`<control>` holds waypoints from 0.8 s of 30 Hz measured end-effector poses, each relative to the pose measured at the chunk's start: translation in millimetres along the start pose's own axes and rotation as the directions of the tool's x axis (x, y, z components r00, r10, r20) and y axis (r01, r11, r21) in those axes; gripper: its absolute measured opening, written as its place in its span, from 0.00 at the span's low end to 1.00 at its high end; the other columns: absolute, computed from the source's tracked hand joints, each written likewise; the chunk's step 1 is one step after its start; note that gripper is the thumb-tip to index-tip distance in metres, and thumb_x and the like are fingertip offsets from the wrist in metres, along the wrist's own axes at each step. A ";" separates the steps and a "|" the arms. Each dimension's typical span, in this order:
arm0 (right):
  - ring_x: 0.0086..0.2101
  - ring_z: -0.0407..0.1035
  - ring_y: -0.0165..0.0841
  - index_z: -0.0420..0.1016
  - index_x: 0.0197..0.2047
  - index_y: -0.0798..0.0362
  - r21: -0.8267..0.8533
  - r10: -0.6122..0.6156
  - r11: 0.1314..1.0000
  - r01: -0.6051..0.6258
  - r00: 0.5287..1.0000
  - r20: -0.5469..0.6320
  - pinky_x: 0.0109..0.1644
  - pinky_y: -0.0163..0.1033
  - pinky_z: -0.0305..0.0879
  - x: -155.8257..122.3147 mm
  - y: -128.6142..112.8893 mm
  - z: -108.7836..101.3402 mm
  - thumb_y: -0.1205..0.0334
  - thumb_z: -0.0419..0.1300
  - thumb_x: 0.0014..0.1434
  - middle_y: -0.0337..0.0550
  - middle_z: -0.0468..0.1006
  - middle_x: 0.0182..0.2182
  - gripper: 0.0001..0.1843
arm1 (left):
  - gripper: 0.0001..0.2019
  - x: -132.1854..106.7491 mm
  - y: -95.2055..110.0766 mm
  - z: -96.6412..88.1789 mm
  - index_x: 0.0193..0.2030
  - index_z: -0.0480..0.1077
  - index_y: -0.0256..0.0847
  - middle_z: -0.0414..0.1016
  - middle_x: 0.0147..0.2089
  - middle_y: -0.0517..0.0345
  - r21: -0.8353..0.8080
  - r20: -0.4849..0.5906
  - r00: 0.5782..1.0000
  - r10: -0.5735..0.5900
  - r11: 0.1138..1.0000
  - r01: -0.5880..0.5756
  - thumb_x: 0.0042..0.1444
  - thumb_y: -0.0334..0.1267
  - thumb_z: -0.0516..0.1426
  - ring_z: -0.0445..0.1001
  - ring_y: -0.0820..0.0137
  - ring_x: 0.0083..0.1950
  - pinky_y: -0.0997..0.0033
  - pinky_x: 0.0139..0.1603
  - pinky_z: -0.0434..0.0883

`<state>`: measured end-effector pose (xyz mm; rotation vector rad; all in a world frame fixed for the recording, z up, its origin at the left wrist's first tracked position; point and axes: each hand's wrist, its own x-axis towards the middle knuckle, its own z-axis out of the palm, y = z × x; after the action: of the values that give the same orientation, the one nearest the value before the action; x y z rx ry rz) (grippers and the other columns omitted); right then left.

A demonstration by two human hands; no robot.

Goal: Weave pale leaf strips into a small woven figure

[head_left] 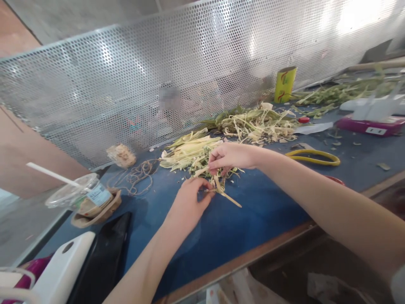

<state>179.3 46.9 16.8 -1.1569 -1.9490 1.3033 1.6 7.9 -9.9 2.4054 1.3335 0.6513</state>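
Over the blue tabletop, my right hand (229, 156) comes in from the right, fingers closed on a pale yellow plant strip. Just below it, my left hand (191, 196) pinches thumb and forefinger at the lower part of the same plant piece. A thin pale stalk (232, 200) sticks out below the fingers towards the lower right. Behind my hands lies a bunch of pale yellow-green leafy stalks (186, 152), with small green bits around it. My fingers partly hide the held piece.
A heap of stripped plant scraps (253, 124) lies behind. At left are twine (139, 177), a plastic cup (91, 192) with a straw in a cardboard holder, and a black flat object (106, 253). A yellow band (311, 157) lies right. Perforated metal sheeting (126, 76) borders the table.
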 end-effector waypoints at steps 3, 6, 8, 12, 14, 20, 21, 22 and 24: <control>0.28 0.68 0.24 0.68 0.28 0.57 0.105 -0.028 0.994 0.027 1.000 0.007 0.28 0.29 0.65 -2.0 -4.3 1.1 0.65 0.56 0.54 0.41 0.75 0.28 0.05 | 0.05 1.5 -4.5 -12.1 0.33 0.71 0.40 0.75 0.33 0.57 -0.203 -0.032 0.996 -0.087 0.976 0.078 0.49 0.36 0.56 0.72 0.68 0.34 0.69 0.37 0.65; 0.27 0.69 0.24 0.67 0.28 0.58 0.181 -0.027 0.983 0.029 1.000 -0.010 0.28 0.29 0.67 -3.8 -7.5 1.7 0.66 0.56 0.55 0.41 0.75 0.28 0.05 | 0.10 3.8 -9.2 -18.4 0.34 0.71 0.38 0.75 0.32 0.57 -0.481 -0.038 0.985 -0.171 0.867 0.132 0.47 0.41 0.58 0.71 0.70 0.33 0.73 0.35 0.64; 0.29 0.69 0.24 0.67 0.28 0.58 0.235 -0.030 0.971 0.030 1.000 -0.004 0.30 0.30 0.69 -4.7 -8.0 1.6 0.68 0.55 0.55 0.41 0.74 0.27 0.05 | 0.11 5.6 -11.1 -19.1 0.33 0.71 0.37 0.74 0.32 0.56 -0.605 -0.051 0.969 -0.240 0.780 0.162 0.46 0.42 0.60 0.69 0.72 0.33 0.74 0.34 0.63; 0.32 0.70 0.26 0.67 0.30 0.58 0.314 -0.046 0.949 0.016 0.995 0.086 0.33 0.32 0.71 -4.4 -4.3 1.7 0.68 0.57 0.54 0.40 0.73 0.28 0.02 | 0.12 8.4 -13.2 -17.5 0.32 0.70 0.36 0.72 0.33 0.56 -0.700 -0.036 0.941 -0.337 0.680 0.217 0.44 0.43 0.60 0.67 0.72 0.33 0.74 0.33 0.62; 0.32 0.71 0.26 0.67 0.30 0.57 0.331 -0.021 0.944 -0.018 0.993 0.116 0.34 0.33 0.71 -3.6 -2.4 1.7 0.69 0.57 0.54 0.40 0.73 0.27 0.02 | 0.11 8.7 -13.6 -17.2 0.31 0.70 0.36 0.72 0.32 0.58 -0.704 -0.054 0.939 -0.339 0.680 0.205 0.44 0.42 0.60 0.66 0.73 0.32 0.75 0.32 0.61; 0.37 0.71 0.30 0.66 0.29 0.56 0.314 -0.047 0.948 0.045 0.999 -0.001 0.38 0.35 0.70 -7.7 -6.5 -3.9 0.64 0.59 0.53 0.40 0.73 0.31 0.05 | 0.10 7.8 -12.2 -18.1 0.21 0.64 0.37 0.69 0.26 0.61 -0.678 -0.078 0.936 -0.344 0.706 0.204 0.45 0.40 0.59 0.66 0.73 0.32 0.76 0.32 0.61; 0.38 0.71 0.30 0.66 0.29 0.55 0.288 -0.061 0.956 0.058 0.998 0.003 0.39 0.35 0.70 -8.9 -7.4 -4.6 0.63 0.59 0.53 0.41 0.73 0.33 0.06 | 0.10 7.8 -12.2 -18.0 0.22 0.64 0.37 0.70 0.26 0.61 -0.671 -0.065 0.939 -0.337 0.712 0.209 0.45 0.40 0.59 0.66 0.73 0.32 0.76 0.32 0.61; 0.39 0.71 0.30 0.67 0.29 0.55 0.260 -0.064 0.964 0.056 0.998 0.023 0.39 0.35 0.70 -9.7 -8.0 -4.7 0.63 0.59 0.53 0.41 0.73 0.35 0.05 | 0.10 7.8 -12.2 -17.7 0.22 0.64 0.38 0.70 0.27 0.61 -0.662 -0.056 0.942 -0.330 0.719 0.212 0.45 0.40 0.59 0.66 0.73 0.31 0.76 0.31 0.61; 0.38 0.71 0.29 0.68 0.29 0.56 0.207 -0.036 0.978 0.015 0.995 0.097 0.37 0.33 0.69 -9.7 -7.8 -2.6 0.63 0.59 0.53 0.42 0.74 0.36 0.05 | 0.10 7.9 -12.0 -17.2 0.23 0.65 0.37 0.69 0.25 0.63 -0.637 -0.059 0.944 -0.325 0.740 0.215 0.46 0.41 0.58 0.63 0.75 0.28 0.77 0.29 0.60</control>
<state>183.3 38.4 25.4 -0.9795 -1.8386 1.5354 -12.3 21.7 0.9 1.6124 1.2375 1.0344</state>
